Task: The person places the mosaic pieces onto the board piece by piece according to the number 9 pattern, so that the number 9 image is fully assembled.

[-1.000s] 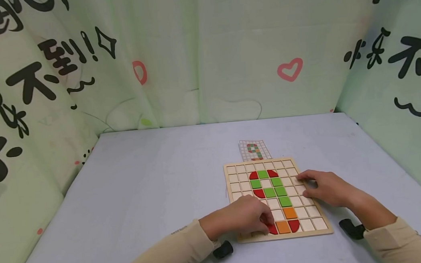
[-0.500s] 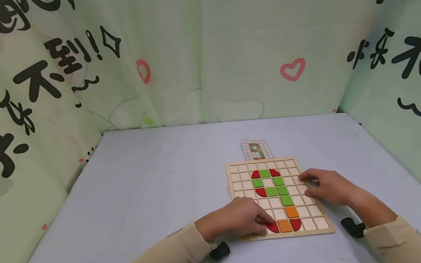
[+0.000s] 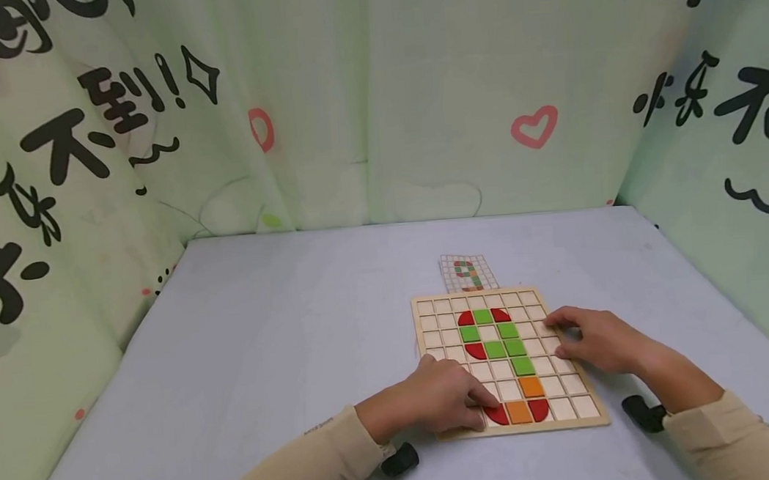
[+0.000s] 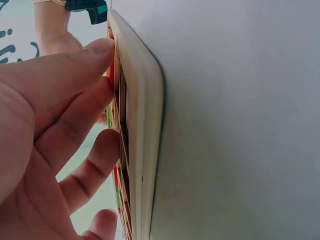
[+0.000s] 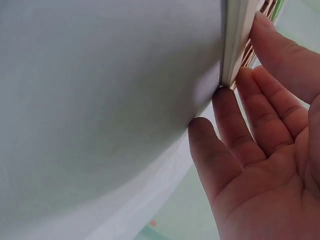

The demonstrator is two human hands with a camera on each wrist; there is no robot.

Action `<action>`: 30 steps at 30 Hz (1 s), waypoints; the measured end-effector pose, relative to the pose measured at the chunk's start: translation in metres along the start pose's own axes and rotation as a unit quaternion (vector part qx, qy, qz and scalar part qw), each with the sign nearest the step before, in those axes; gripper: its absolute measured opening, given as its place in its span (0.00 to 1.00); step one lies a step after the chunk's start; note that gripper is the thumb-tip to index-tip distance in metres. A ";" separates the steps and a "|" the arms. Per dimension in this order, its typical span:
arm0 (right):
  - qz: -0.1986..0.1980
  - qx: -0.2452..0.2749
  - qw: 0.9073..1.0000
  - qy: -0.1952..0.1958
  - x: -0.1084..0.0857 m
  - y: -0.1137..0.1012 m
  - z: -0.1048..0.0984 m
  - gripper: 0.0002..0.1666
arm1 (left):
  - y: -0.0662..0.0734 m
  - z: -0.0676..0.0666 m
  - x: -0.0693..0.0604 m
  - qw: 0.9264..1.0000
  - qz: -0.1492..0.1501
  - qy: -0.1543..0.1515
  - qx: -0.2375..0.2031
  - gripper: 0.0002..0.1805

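Observation:
A wooden grid board (image 3: 572,408) lies flat on the table, with red rounded-corner, green square and orange square tiles in its cells. My left hand (image 3: 439,394) touches a red rounded-corner tile (image 3: 497,416) in the bottom row with its fingertips. That tile lies beside an orange tile (image 3: 518,412) and another red tile (image 3: 539,410). In the left wrist view, thumb and fingers (image 4: 102,47) reach over the board's edge (image 4: 142,115). My right hand (image 3: 598,341) rests along the board's right side, its thumb and fingers (image 5: 227,112) touching the edge.
A printed pattern card (image 3: 468,270) lies just behind the board, partly hidden under or behind its far edge. Black wrist devices (image 3: 400,459) sit by both sleeves. Light green curtains (image 3: 429,105) with lettering surround the white-covered table (image 3: 283,312).
My left hand has eased off its pinch on the bottom-left red tile, which now lies more fully exposed in its cell. The right hand stays at the board's edge.

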State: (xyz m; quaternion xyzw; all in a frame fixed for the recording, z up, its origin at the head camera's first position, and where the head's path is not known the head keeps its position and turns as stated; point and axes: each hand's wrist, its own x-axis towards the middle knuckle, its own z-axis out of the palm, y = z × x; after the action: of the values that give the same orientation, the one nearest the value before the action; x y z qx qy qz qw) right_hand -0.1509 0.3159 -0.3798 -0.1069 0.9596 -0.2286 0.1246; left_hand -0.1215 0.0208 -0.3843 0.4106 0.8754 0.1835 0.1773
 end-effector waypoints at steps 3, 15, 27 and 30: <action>-0.002 -0.005 1.000 0.000 -0.001 -0.001 -0.002 0.30 | 0.002 -0.001 0.000 1.000 -0.005 0.003 -0.008 0.16; -0.001 0.004 1.000 0.009 0.001 -0.002 -0.001 0.31 | -0.009 -0.003 0.006 0.999 0.003 -0.001 -0.051 0.17; -0.029 -0.015 0.996 0.077 -0.007 -0.010 -0.004 0.30 | -0.016 -0.035 -0.021 0.990 -0.078 0.116 -0.023 0.21; -0.024 -0.025 0.996 0.085 -0.008 -0.013 -0.007 0.31 | -0.017 -0.043 -0.027 0.983 -0.102 0.153 -0.021 0.26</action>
State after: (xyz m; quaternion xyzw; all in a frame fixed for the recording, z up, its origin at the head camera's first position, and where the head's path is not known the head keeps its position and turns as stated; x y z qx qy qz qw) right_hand -0.1430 0.3091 -0.3661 -0.1132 0.9693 -0.2157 0.0343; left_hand -0.1359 -0.0175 -0.3506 0.2827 0.9253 0.2434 0.0679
